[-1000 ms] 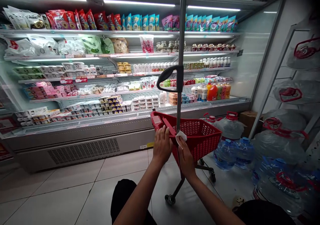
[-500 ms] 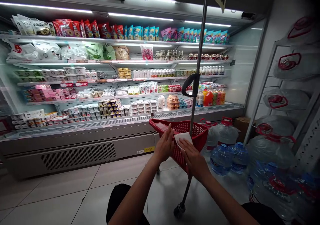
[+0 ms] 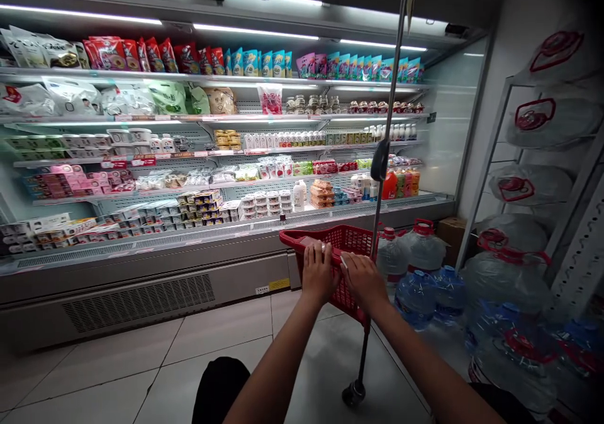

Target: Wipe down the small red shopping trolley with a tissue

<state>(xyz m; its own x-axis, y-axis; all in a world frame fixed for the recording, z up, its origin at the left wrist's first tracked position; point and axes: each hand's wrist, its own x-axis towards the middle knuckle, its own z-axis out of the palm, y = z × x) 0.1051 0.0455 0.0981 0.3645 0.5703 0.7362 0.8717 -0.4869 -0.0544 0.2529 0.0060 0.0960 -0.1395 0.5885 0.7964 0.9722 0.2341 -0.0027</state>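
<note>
The red basket (image 3: 358,238) stands upright on a wheeled metal pole (image 3: 389,97) in front of me. My left hand (image 3: 319,276) lies over its near rim with fingers pressed together and curled round the edge. Close on its right, my right hand (image 3: 365,282) is closed at the same rim. A small bit of white cloth (image 3: 343,262) shows at its fingertips, the rest hidden under the hand. A black handle (image 3: 380,160) is fixed partway up the pole.
An open refrigerated shelf unit (image 3: 141,257) with pouches, cups and bottles spans the background. Large water bottles (image 3: 427,248) and blue-tinted bottles (image 3: 415,298) stand on the floor at the right, beside a metal rack (image 3: 476,223). A caster wheel (image 3: 353,394) rests on the tiles.
The white cloth, earlier flat under my right fingers, is now mostly hidden. Both hands have come down onto the rim and curled round it. The pole and handle have turned and shifted right.
</note>
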